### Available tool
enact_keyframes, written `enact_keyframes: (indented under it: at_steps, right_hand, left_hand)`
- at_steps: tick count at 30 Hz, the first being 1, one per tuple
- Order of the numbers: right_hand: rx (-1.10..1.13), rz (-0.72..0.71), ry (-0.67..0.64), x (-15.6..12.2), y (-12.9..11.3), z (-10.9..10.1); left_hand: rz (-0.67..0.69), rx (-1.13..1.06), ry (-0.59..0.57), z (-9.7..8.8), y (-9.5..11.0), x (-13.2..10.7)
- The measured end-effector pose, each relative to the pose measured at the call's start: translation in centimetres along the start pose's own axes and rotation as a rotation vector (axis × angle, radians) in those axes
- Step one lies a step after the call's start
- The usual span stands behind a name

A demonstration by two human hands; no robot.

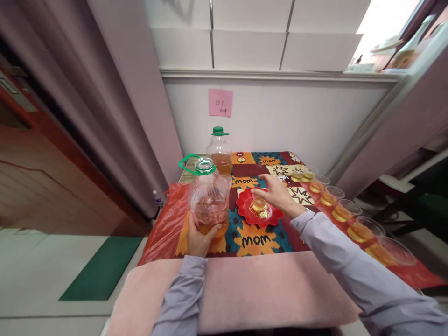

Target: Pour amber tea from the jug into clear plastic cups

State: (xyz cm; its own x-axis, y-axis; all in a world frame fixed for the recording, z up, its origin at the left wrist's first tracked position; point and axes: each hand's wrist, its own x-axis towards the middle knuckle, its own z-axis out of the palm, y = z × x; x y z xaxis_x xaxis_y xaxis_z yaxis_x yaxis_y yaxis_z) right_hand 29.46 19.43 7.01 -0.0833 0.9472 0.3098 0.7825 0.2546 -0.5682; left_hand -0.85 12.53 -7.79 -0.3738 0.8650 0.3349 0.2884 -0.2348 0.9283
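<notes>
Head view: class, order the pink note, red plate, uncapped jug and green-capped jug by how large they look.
1. Uncapped jug (nearer the camera than the other jug)
2. Red plate
3. Green-capped jug
4. Pink note

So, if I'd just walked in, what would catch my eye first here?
Probably the bright red plate amid the patterned mat, with a small cup of amber liquid on it and the right hand at the cup. Left of it, the left hand cradles a big uncapped bottle with a green handle. A row of cups lines the right side.
</notes>
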Motion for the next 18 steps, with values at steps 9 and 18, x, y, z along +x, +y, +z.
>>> enact_keyframes:
  at_steps: [9, 18]
  right_hand:
    - [-0.43, 0.135, -0.327, -0.2, 0.3, 0.3]
    - [-0.268, 0.222, -0.194, 1.6, 2.9, -1.7]
  left_hand:
    - [-0.09, -0.049, -0.033, 0.0, 0.9, 0.7]
    - [-0.106, 0.108, -0.029, -1.0, 0.0, 1.5]
